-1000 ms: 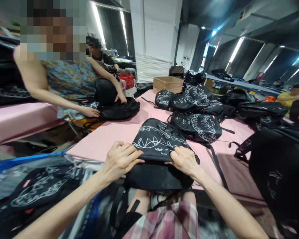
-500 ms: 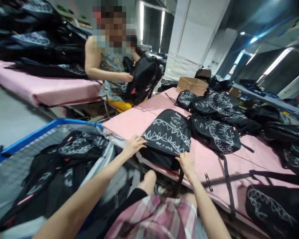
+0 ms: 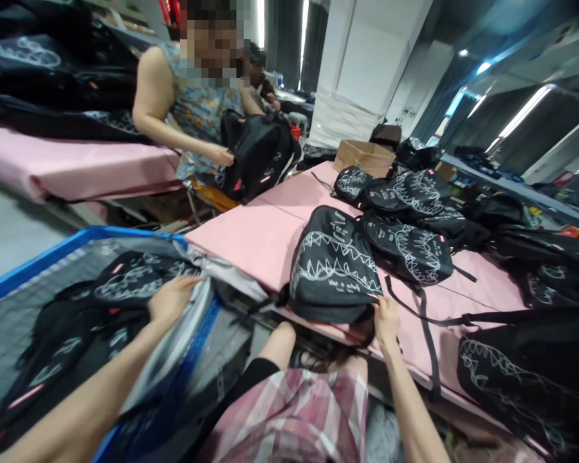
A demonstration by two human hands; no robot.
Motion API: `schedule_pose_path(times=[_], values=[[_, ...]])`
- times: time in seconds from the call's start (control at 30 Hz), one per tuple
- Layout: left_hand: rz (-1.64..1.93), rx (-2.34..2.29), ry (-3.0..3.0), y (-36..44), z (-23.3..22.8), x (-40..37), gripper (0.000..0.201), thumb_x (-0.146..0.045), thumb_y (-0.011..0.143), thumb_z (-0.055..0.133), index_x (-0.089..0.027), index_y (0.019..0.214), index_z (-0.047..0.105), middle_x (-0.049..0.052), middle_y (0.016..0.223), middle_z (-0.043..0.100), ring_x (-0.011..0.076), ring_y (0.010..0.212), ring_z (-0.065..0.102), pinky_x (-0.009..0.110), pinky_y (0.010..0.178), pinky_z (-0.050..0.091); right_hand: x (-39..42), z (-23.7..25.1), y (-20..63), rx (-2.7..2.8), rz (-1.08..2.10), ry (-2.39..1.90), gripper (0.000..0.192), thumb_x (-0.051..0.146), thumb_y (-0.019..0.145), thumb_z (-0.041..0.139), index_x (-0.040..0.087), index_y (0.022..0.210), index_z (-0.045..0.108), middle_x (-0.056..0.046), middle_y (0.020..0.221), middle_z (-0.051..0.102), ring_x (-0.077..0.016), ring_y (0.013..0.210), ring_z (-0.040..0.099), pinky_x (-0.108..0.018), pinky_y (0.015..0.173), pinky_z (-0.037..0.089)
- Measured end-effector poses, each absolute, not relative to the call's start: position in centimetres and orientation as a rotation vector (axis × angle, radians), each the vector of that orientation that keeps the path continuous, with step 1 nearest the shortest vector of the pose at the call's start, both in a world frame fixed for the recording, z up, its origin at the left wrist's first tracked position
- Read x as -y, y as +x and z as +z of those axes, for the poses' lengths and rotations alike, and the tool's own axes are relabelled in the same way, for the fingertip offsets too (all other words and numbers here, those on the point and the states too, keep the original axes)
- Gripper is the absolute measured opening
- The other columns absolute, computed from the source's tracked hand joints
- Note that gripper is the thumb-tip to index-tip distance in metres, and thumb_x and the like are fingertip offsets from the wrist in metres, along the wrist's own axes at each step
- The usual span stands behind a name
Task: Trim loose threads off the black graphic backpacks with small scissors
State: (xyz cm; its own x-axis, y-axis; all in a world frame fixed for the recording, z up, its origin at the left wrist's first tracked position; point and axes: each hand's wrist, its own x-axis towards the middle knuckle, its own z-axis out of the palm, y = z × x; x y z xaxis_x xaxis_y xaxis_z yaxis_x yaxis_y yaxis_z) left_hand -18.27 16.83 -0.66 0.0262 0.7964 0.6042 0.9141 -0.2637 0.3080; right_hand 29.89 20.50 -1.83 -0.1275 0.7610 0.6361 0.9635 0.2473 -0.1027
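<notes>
We judge the step as trading bags; our right hand (image 3: 386,319) pinches the bottom hem of the black backpack (image 3: 335,267) lying at the near edge of the pink bench (image 3: 251,235), while our left hand (image 3: 171,299) rests open, fingers loose, on a backpack in the blue bin (image 3: 38,267) off the bench's left corner; next we need a firm grasp there; its white scrawl starts "What it", the rest unreadable.

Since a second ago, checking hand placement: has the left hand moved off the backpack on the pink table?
Yes. The left hand left the backpack for the blue-framed bin, beside the pink table.
</notes>
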Motion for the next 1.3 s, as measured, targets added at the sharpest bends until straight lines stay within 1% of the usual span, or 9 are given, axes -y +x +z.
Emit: schedule_pose_path(times=[0.17,0.27,0.4,0.53,0.63,0.8,1.03,1.17,1.3], values=[[-1.169,1.889,-1.852,-15.7,-2.0,-17.6,0.028,-0.033,0.088,0.042,-0.015,0.079,0.062,0.001,0.057,0.065,0.0141,0.046,0.058,0.019,0.037,0.04,-18.8,-0.8,32.2,1.937,-0.223,-1.593,0.026,0.024,0.088,0.043,0.018,0.105,0.061,-0.011,0.099,0.06,-0.0237,0.094,0.054,-0.038,0.08,0.046],[-1.211,1.787,-1.991,-5.8,-1.9,-18.1,0.036,-0.034,0.088,0.044,-0.012,0.114,0.054,0.015,0.107,0.066,0.0233,0.093,0.064,0.033,0.072,0.053,-16.3,-1.3,28.3,1.836,-0.274,-1.604,0.041,0.033,0.088,0.045,0.015,0.124,0.049,-0.016,0.118,0.055,-0.0299,0.115,0.045,-0.048,0.092,0.039],[-0.884,1.345,-2.498,5.0,-0.3,-16.8,0.047,-0.027,0.083,0.05,-0.012,0.127,0.047,0.019,0.133,0.048,0.0353,0.122,0.044,0.057,0.099,0.032,-14.0,-2.0,25.2,2.228,-0.234,-1.487,0.057,0.039,0.085,0.051,0.02,0.137,0.035,-0.014,0.135,0.044,-0.0306,0.13,0.03,-0.053,0.103,0.023],[-0.614,1.366,-2.601,6.6,0.3,-16.6,0.051,-0.004,0.081,0.039,-0.017,0.129,0.048,0.015,0.134,0.047,0.0322,0.123,0.044,0.053,0.098,0.035,-14.0,-1.9,33.0,1.611,-0.096,-2.282,0.041,0.033,0.091,0.037,0.017,0.126,0.049,-0.016,0.129,0.049,-0.0286,0.123,0.04,-0.047,0.095,0.033],[-0.493,1.387,-2.613,5.8,0.5,-17.0,0.05,-0.004,0.082,0.039,-0.017,0.129,0.048,0.012,0.136,0.046,0.0321,0.125,0.041,0.053,0.1,0.032,-14.5,-3.2,39.8,1.425,0.008,-2.443,0.036,0.028,0.09,0.036,0.012,0.114,0.057,-0.019,0.119,0.055,-0.0299,0.116,0.045,-0.044,0.091,0.036],[-0.395,1.37,-2.638,9.1,1.8,-18.2,0.052,-0.014,0.082,0.052,-0.018,0.133,0.044,0.01,0.141,0.04,0.0347,0.132,0.029,0.058,0.104,0.023,-16.8,-7.2,40.5,1.366,0.177,-2.441,0.029,0.028,0.083,0.054,0.013,0.107,0.059,-0.018,0.112,0.056,-0.0289,0.108,0.048,-0.038,0.086,0.037],[-0.313,1.274,-2.748,10.4,0.3,-17.7,0.055,0.0,0.078,0.039,-0.016,0.129,0.049,0.009,0.134,0.049,0.0271,0.125,0.042,0.044,0.1,0.038,-18.0,-8.7,41.4,1.165,0.426,-2.233,0.009,0.024,0.078,0.054,0.016,0.079,0.059,-0.009,0.082,0.061,-0.0215,0.088,0.056,-0.029,0.075,0.038],[-0.382,1.14,-2.886,6.1,-2.2,-10.5,0.054,-0.004,0.081,0.04,-0.021,0.131,0.046,0.006,0.136,0.047,0.0254,0.127,0.039,0.042,0.102,0.037,-15.6,-9.1,43.7,0.983,0.655,-2.046,0.032,0.046,0.078,0.049,0.019,0.062,0.047,0.0,0.055,0.051,-0.0167,0.06,0.052,-0.025,0.055,0.037],[-0.195,1.016,-3.384,5.8,1.4,-5.0,0.04,-0.031,0.081,0.058,-0.025,0.121,0.056,0.008,0.129,0.054,0.029,0.123,0.044,0.047,0.099,0.038,-13.0,-8.8,43.5,0.861,0.887,-1.809,0.042,0.062,0.071,0.048,0.02,0.066,0.045,0.003,0.056,0.048,-0.0124,0.05,0.047,-0.023,0.047,0.037]])
